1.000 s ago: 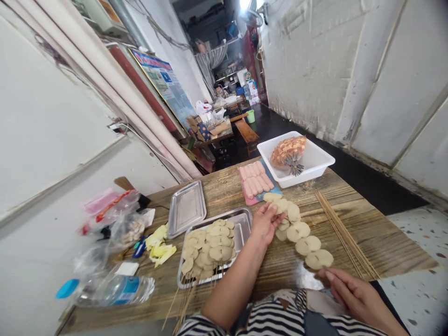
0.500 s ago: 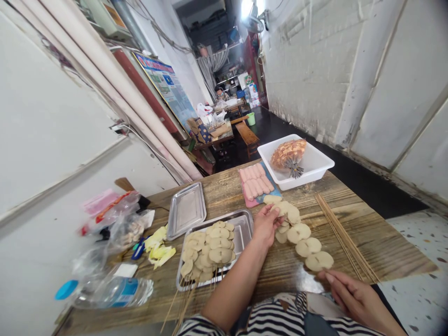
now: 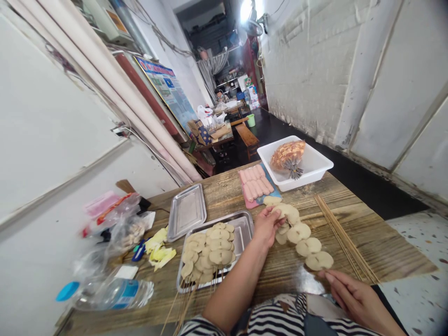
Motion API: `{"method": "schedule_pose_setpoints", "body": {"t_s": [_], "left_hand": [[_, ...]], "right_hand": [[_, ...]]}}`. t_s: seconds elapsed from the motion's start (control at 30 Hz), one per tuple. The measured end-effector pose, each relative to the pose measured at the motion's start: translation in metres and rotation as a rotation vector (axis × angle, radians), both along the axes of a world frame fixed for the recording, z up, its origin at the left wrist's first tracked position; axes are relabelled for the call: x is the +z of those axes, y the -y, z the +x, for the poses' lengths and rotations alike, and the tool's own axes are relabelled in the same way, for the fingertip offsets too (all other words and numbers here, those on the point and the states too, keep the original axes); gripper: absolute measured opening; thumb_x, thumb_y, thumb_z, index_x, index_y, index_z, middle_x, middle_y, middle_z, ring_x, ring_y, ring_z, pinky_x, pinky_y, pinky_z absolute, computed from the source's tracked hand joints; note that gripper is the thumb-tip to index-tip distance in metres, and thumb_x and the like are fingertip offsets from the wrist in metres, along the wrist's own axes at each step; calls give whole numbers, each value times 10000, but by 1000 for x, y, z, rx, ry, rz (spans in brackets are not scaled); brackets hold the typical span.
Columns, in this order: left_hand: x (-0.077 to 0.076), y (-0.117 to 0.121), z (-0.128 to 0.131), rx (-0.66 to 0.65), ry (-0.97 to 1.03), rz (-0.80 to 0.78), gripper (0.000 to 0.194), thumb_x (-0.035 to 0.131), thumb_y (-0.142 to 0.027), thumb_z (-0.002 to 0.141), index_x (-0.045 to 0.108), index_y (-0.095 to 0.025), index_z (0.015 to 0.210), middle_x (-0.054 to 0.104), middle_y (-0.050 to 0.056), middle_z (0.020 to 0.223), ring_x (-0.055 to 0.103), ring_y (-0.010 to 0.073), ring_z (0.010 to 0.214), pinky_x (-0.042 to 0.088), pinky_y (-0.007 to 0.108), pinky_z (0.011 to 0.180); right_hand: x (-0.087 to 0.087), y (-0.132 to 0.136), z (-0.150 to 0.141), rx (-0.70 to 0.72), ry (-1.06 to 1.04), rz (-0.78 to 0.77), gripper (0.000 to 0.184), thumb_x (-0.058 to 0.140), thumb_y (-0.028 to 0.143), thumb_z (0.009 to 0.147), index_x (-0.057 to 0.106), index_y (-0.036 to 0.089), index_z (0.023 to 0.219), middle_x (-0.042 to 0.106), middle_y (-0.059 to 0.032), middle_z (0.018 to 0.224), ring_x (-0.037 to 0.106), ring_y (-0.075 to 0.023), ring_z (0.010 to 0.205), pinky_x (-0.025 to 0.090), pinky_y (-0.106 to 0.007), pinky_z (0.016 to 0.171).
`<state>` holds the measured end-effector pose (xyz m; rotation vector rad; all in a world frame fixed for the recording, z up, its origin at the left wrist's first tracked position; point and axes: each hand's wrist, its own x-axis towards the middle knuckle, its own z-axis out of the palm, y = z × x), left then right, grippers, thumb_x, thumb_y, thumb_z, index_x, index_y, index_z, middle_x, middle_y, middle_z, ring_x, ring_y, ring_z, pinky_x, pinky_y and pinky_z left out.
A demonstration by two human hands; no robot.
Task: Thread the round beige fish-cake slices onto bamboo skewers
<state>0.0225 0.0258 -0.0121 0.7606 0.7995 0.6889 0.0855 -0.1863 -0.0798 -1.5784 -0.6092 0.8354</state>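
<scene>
A row of pale beige oval slices (image 3: 308,246), threaded on a thin skewer, runs slantwise over the table. At its near end, my right hand (image 3: 355,293) is closed, thumb and finger pinching the skewer's end, most of which is hidden. My left hand (image 3: 266,227) is closed on a beige slice (image 3: 287,213) at the row's far end. A few loose slices (image 3: 282,233) lie beside and under its fingers. To the left, a metal tray (image 3: 245,228) holds several finished skewers of the same slices (image 3: 210,249), their sticks jutting over the near edge.
Bare bamboo skewers (image 3: 345,240) lie at the right. Pink sausages (image 3: 256,183) and a white tub (image 3: 315,175) with a bundle of skewered food (image 3: 289,156) stand behind. A second metal tray (image 3: 187,210), yellow scraps (image 3: 161,254), plastic bags (image 3: 129,224) and a water bottle (image 3: 119,294) occupy the left.
Both hands keep almost the same place on the skewer of slices. The view has shifted very slightly; nothing else has visibly moved.
</scene>
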Motion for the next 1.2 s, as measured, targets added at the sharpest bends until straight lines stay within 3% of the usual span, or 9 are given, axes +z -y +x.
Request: {"method": "schedule_pose_setpoints", "body": {"t_s": [0.17,0.47,0.63,0.8,0.97,1.2], "left_hand": [[2,0,-1,-22,7,-16,272,706,-146,614,547,-120,833,621,37,745,600,107,594,490,234,598],[7,0,-1,-63,43,-90,231,686,-113,634,546,-117,818,604,19,681,596,103,580,485,224,575],[7,0,-1,-105,43,-103,227,682,-101,637,550,-108,821,599,21,683,603,110,600,486,219,585],[6,3,0,-107,23,-94,234,673,-100,644,558,-106,847,608,31,719,604,115,614,491,226,593],[8,6,0,-76,87,-54,217,678,-126,650,559,-106,831,623,53,785,607,118,659,503,272,689],[7,6,0,-96,113,-80,231,692,-158,647,558,-105,827,628,65,794,608,122,665,504,299,721]], "right_hand": [[2,1,1,19,-58,15,338,575,531,701,715,247,816,681,-23,595,515,-144,429,393,-207,390],[1,-2,2,3,-41,-31,435,557,601,670,719,222,809,705,-45,715,539,-139,463,439,-207,416],[2,-2,5,101,33,-52,495,493,615,720,707,190,857,627,-20,519,476,-124,386,400,-201,379],[-1,-4,2,10,-83,-30,465,553,602,676,687,195,855,686,-43,702,526,-132,470,423,-200,411],[1,-5,1,-21,-58,-65,520,538,649,644,691,189,832,714,-79,802,562,-150,508,447,-214,436],[4,-5,0,-50,-80,-68,527,578,638,611,700,177,836,705,-79,749,518,-127,449,415,-211,406]]}}
